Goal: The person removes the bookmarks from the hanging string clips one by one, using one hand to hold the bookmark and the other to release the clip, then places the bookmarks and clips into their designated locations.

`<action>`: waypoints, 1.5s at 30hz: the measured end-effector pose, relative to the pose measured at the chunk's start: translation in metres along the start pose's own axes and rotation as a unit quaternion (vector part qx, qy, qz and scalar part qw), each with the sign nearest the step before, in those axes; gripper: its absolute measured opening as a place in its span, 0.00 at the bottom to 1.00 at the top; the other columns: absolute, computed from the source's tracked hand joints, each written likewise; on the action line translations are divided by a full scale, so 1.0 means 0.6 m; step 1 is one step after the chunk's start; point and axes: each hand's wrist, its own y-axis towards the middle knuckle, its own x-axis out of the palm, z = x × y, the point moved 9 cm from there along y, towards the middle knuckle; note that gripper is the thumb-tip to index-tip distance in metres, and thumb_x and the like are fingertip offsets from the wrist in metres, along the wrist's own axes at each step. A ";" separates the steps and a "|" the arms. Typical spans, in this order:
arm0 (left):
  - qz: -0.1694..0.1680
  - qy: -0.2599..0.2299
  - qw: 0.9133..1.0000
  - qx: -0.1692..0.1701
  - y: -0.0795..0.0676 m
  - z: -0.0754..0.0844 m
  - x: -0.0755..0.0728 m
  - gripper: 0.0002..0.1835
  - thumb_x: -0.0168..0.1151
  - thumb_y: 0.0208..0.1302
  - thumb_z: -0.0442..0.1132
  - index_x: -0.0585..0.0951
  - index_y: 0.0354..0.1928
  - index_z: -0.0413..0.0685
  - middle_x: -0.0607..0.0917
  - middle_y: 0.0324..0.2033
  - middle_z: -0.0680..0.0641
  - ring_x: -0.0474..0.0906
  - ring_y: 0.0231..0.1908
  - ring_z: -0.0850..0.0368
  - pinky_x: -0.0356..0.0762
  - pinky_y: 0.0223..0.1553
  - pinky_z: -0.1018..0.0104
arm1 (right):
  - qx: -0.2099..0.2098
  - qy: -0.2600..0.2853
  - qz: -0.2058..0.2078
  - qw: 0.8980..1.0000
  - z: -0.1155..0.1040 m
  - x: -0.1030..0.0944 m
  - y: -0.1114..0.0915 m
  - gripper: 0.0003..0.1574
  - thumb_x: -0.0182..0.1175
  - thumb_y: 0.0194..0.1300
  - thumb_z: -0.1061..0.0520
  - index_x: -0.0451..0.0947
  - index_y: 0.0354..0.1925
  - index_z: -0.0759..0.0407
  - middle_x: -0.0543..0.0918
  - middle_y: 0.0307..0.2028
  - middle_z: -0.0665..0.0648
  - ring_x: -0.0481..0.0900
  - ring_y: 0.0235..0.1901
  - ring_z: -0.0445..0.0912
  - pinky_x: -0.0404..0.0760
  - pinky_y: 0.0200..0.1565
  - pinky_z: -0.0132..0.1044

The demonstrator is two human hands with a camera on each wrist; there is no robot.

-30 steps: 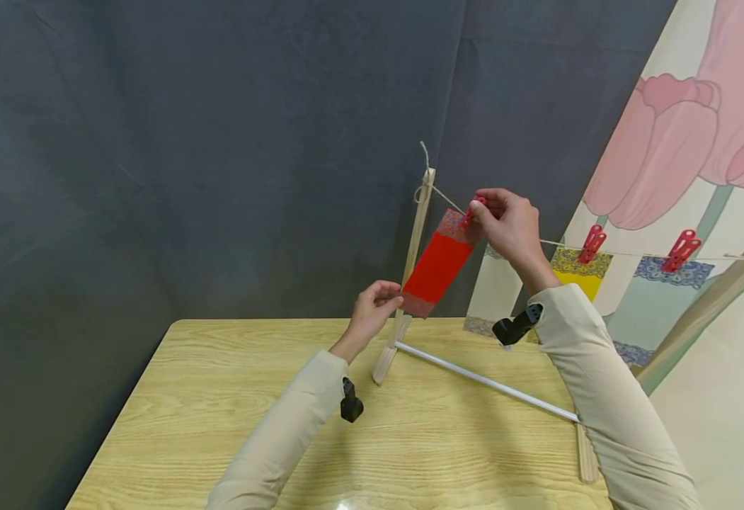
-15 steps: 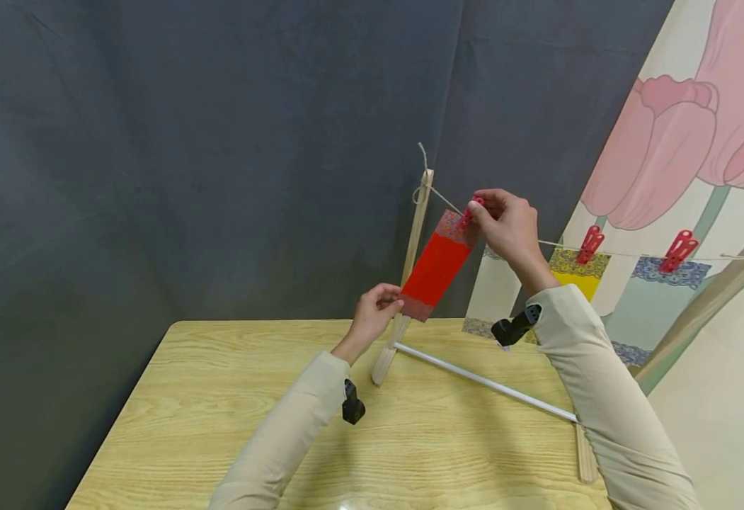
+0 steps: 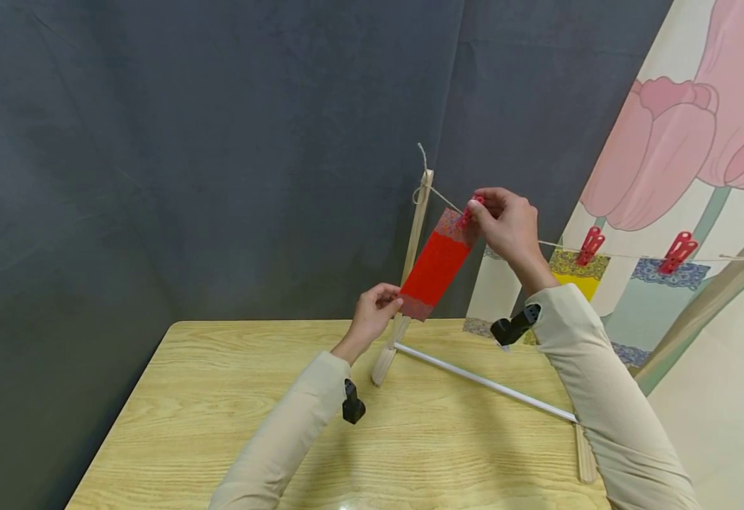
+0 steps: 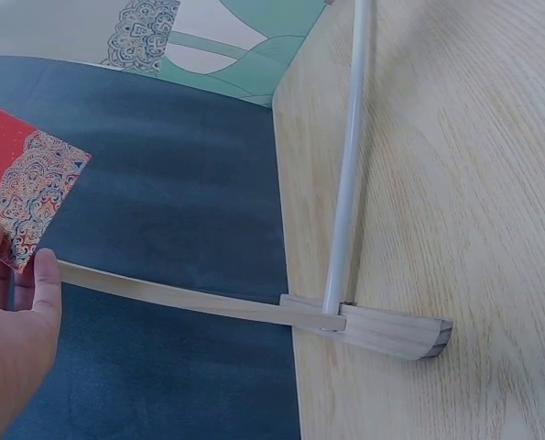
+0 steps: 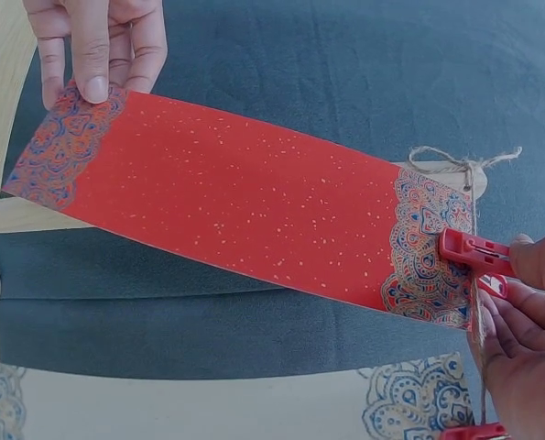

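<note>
A red paper card point(image 5: 254, 202) with lace-patterned ends slants below a twine line point(image 3: 446, 201). At its lower corner my left hand point(image 3: 372, 315) pinches the patterned end between thumb and fingers, as the left wrist view shows from close by. My right hand point(image 3: 508, 223) pinches a red clothespin point(image 5: 474, 249) at the card's upper end. In the right wrist view that clothespin's tip lies over the card's upper patterned band, right at the twine. Behind the card rises a wooden post point(image 3: 418, 227) with the twine knotted at its top.
Farther right, a white card point(image 3: 493, 287), a yellow card point(image 3: 575, 283) and a pale blue card point(image 3: 655, 312) hang on the twine. A white rod point(image 3: 486, 382) joins the stand's feet on the wooden table point(image 3: 219, 425). A second wooden post point(image 3: 716, 297) stands at right.
The red card's lower end has shifted slightly down along with my left hand. My right hand stays at the clothespin, nearly still.
</note>
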 end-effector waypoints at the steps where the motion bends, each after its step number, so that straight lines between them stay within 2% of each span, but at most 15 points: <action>1: 0.002 0.001 1.000 -0.001 0.002 -0.005 -0.001 0.09 0.58 0.58 0.31 0.77 0.41 0.37 0.79 0.33 0.41 0.74 0.33 0.46 0.75 0.33 0.63 | 0.000 0.000 0.001 1.000 -0.001 0.000 0.000 0.26 0.53 0.62 0.45 0.74 0.50 0.61 0.79 0.42 0.58 0.78 0.40 0.48 0.74 0.45 0.41; 6: 0.009 0.000 1.000 0.000 0.008 -0.014 -0.003 0.08 0.58 0.58 0.32 0.78 0.41 0.40 0.78 0.31 0.45 0.74 0.30 0.52 0.75 0.37 0.52 | -0.004 0.002 0.005 1.000 -0.007 0.001 0.002 0.26 0.53 0.61 0.44 0.73 0.51 0.61 0.79 0.42 0.58 0.78 0.40 0.48 0.74 0.45 0.40; 9: 0.008 -0.007 1.000 0.000 0.009 -0.013 -0.002 0.08 0.57 0.58 0.31 0.77 0.41 0.39 0.78 0.31 0.45 0.75 0.31 0.51 0.74 0.38 0.49 | -0.005 0.002 0.007 1.000 -0.010 0.002 0.003 0.27 0.52 0.61 0.44 0.73 0.51 0.61 0.79 0.42 0.58 0.78 0.41 0.48 0.74 0.45 0.40; 13: 0.003 -0.013 1.000 0.005 0.006 -0.003 -0.002 0.08 0.57 0.59 0.30 0.77 0.41 0.37 0.78 0.32 0.41 0.75 0.32 0.45 0.76 0.37 0.56 | -0.005 -0.001 0.010 1.000 -0.013 0.002 0.003 0.26 0.52 0.61 0.44 0.73 0.51 0.60 0.79 0.42 0.58 0.78 0.40 0.48 0.74 0.45 0.40; 15: 0.005 -0.014 1.000 0.007 0.006 -0.002 -0.003 0.08 0.57 0.59 0.30 0.77 0.41 0.37 0.78 0.32 0.41 0.74 0.32 0.46 0.76 0.36 0.56 | -0.006 -0.002 0.012 1.000 -0.013 0.001 0.004 0.26 0.52 0.61 0.44 0.73 0.51 0.60 0.79 0.42 0.58 0.78 0.39 0.48 0.74 0.45 0.40; 17: 0.006 -0.013 1.000 0.015 0.005 0.004 -0.005 0.08 0.57 0.59 0.30 0.77 0.41 0.36 0.78 0.32 0.41 0.75 0.31 0.48 0.77 0.34 0.60 | -0.007 0.000 0.016 1.000 -0.014 0.000 0.005 0.25 0.53 0.61 0.45 0.74 0.50 0.60 0.79 0.41 0.58 0.77 0.39 0.47 0.74 0.44 0.40; 20: 0.008 -0.016 1.000 0.022 0.002 0.019 -0.006 0.08 0.56 0.59 0.28 0.76 0.40 0.33 0.77 0.32 0.38 0.74 0.31 0.47 0.77 0.35 0.57 | -0.007 0.000 0.020 1.000 -0.016 -0.001 0.005 0.25 0.53 0.61 0.45 0.74 0.50 0.60 0.79 0.41 0.58 0.77 0.39 0.47 0.74 0.44 0.40; 22: 0.007 -0.015 1.000 0.027 -0.003 0.034 -0.006 0.08 0.55 0.59 0.26 0.75 0.41 0.31 0.77 0.32 0.35 0.74 0.31 0.43 0.77 0.32 0.63 | -0.006 0.000 0.023 1.000 -0.017 -0.002 0.005 0.24 0.53 0.61 0.45 0.74 0.49 0.60 0.80 0.41 0.57 0.77 0.39 0.47 0.74 0.44 0.39; 24: 0.006 -0.016 1.000 0.025 -0.005 0.043 -0.006 0.08 0.54 0.59 0.25 0.75 0.41 0.29 0.76 0.33 0.32 0.73 0.33 0.38 0.77 0.32 0.65 | -0.005 -0.002 0.025 1.000 -0.018 -0.003 0.004 0.25 0.53 0.61 0.44 0.74 0.49 0.60 0.79 0.41 0.57 0.77 0.38 0.47 0.74 0.44 0.39; 26: 0.008 -0.017 0.999 0.027 -0.003 0.039 -0.007 0.08 0.55 0.58 0.25 0.75 0.40 0.29 0.76 0.33 0.32 0.74 0.32 0.39 0.77 0.31 0.67 | -0.009 -0.002 0.030 1.000 -0.020 -0.004 0.004 0.24 0.53 0.61 0.45 0.74 0.49 0.59 0.79 0.40 0.57 0.77 0.38 0.46 0.74 0.43 0.39; 32: 0.022 0.000 0.999 0.025 0.013 0.007 -0.010 0.07 0.57 0.58 0.29 0.77 0.40 0.36 0.78 0.30 0.41 0.74 0.29 0.52 0.77 0.31 0.65 | -0.026 0.000 0.043 0.999 -0.027 -0.006 0.003 0.20 0.54 0.62 0.49 0.73 0.48 0.59 0.79 0.39 0.56 0.76 0.37 0.45 0.74 0.43 0.38; 35: 0.026 0.010 0.999 0.024 0.014 0.001 -0.012 0.07 0.57 0.58 0.31 0.77 0.40 0.38 0.78 0.30 0.44 0.73 0.29 0.55 0.77 0.31 0.64 | -0.028 0.000 0.045 0.999 -0.026 -0.005 0.003 0.20 0.54 0.62 0.49 0.73 0.48 0.58 0.79 0.39 0.56 0.76 0.37 0.45 0.74 0.43 0.37; 39: 0.024 0.010 0.999 0.027 0.009 0.012 -0.013 0.07 0.57 0.58 0.30 0.77 0.40 0.37 0.78 0.30 0.42 0.73 0.30 0.51 0.78 0.32 0.61 | -0.031 0.001 0.055 0.998 -0.027 -0.006 0.003 0.19 0.54 0.62 0.49 0.73 0.47 0.58 0.80 0.39 0.55 0.76 0.36 0.44 0.75 0.42 0.36; 45: 0.021 0.002 0.999 0.032 -0.003 0.044 -0.013 0.08 0.56 0.58 0.26 0.75 0.40 0.31 0.77 0.32 0.35 0.72 0.32 0.41 0.77 0.30 0.67 | -0.042 0.001 0.076 0.996 -0.033 -0.012 -0.001 0.18 0.55 0.61 0.49 0.73 0.46 0.58 0.80 0.37 0.55 0.76 0.34 0.43 0.75 0.40 0.35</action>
